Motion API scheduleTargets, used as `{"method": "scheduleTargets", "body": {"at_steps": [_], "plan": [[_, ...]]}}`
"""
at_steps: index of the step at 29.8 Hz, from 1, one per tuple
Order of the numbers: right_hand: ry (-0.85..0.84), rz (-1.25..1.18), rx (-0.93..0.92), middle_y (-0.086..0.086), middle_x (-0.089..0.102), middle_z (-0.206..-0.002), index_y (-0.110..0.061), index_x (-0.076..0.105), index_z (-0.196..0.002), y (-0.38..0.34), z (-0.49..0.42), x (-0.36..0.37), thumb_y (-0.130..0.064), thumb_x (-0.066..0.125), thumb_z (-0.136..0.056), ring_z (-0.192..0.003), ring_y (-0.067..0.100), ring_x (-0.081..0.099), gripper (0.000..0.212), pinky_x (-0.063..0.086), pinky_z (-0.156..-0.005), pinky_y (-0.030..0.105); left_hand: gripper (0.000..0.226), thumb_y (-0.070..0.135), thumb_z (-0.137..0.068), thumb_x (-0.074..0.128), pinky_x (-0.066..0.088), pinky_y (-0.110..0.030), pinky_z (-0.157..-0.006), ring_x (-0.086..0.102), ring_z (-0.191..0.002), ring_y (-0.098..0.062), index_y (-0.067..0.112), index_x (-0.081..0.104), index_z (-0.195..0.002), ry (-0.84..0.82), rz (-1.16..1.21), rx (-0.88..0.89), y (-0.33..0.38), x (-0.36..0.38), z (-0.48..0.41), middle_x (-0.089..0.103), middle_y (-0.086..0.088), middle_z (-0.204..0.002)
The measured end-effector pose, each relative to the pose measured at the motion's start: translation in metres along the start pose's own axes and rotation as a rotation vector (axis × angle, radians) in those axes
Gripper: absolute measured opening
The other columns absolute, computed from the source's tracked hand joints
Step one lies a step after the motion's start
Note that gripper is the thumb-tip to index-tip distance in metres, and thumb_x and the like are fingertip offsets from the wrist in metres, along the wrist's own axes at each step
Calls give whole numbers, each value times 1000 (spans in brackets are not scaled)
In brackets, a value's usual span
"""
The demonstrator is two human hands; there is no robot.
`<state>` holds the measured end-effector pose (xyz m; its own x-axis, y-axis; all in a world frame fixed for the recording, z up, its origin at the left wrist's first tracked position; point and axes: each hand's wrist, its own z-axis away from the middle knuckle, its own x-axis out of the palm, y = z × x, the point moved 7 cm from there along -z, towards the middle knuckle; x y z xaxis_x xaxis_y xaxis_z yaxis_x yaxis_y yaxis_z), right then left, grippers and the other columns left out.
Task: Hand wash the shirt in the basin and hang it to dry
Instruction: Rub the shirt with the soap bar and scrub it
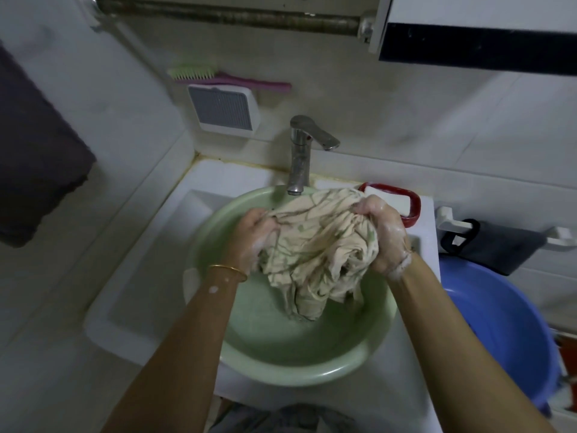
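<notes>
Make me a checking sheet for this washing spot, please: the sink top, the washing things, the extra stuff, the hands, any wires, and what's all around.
Surface: white sink top holds the green basin.
Job's things: cream patterned shirt, bunched up, held above the green basin with its lower end hanging inside; soap bar in a red dish right of the tap.
Clutter: brush above a grey wall holder; blue basin at right.
Grippers: left hand and right hand, both sudsy, grip the shirt.
Cables: nothing seen.
Surroundings: tiled wall; dark towel hanging at left; dark cloth on a white rail at right.
</notes>
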<state>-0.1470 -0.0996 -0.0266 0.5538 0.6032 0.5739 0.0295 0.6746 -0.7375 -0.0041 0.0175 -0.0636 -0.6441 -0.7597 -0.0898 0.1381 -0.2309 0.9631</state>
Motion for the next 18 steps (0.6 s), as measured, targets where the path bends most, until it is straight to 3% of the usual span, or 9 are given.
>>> {"method": "scheduleTargets", "body": {"at_steps": [3,5,7,8,10,12,14,15,18], "plan": [[106,69,-43,24,64,-114,6,58,-117,4,-4,-11,-35,69,-72,-105,38,63,61,48,-95,47,10,9,-83,50,51,-29,-68,61,-77,-27,9,60,-82,65,196,-50,13,-11,-2,63,-13,-82],[313,289,-108,15,68,-107,2,52,-121,1,-7,-23,-46,73,-74,-98,28,66,71,53,-89,37,34,10,-89,37,54,-25,-63,65,-71,-25,9,67,-73,-13,362,-121,23,-2,7,67,-11,-76],[552,623,-301,1,63,-91,-4,52,-110,-11,-1,-25,-34,68,-84,-86,16,60,42,50,-73,17,53,16,-95,32,55,-21,-57,66,-62,-23,7,70,-60,-107,515,-160,28,10,16,68,-9,-62],[612,772,-394,-2,60,-88,-9,51,-107,-16,7,-15,-27,66,-87,-81,14,57,31,48,-69,14,50,26,-97,34,56,-25,-62,67,-68,-26,6,70,-70,-142,560,-174,28,17,18,70,-11,-67],[531,989,-529,-3,61,-90,-18,54,-107,-10,20,20,-29,64,-87,-79,14,57,25,49,-72,23,59,49,-96,33,58,-35,-75,68,-82,-30,-1,65,-99,-168,646,-226,28,24,23,71,-17,-86],[382,1274,-605,-2,64,-89,-23,62,-97,7,29,59,-51,55,-84,-79,16,58,32,46,-70,28,68,57,-94,30,58,-29,-68,70,-72,-23,1,68,-93,-160,610,-244,23,30,24,71,-15,-78],[345,1540,-646,-1,66,-84,-24,63,-84,18,28,85,-64,40,-84,-76,18,60,47,45,-65,30,56,49,-98,30,52,-20,-52,64,-52,-12,11,70,-90,-147,571,-244,17,38,26,65,-2,-58],[370,1611,-631,-1,65,-82,-23,62,-82,16,24,91,-63,37,-88,-73,19,59,48,44,-62,30,49,42,-101,26,50,-22,-53,62,-51,-9,13,65,-110,-110,515,-227,17,40,29,63,2,-60],[425,1627,-513,5,65,-86,-18,60,-85,10,3,84,-46,37,-97,-77,24,60,39,36,-61,28,49,31,-103,20,43,-24,-64,52,-67,-8,5,36,-141,-74,404,-252,11,42,35,50,6,-79]]}}
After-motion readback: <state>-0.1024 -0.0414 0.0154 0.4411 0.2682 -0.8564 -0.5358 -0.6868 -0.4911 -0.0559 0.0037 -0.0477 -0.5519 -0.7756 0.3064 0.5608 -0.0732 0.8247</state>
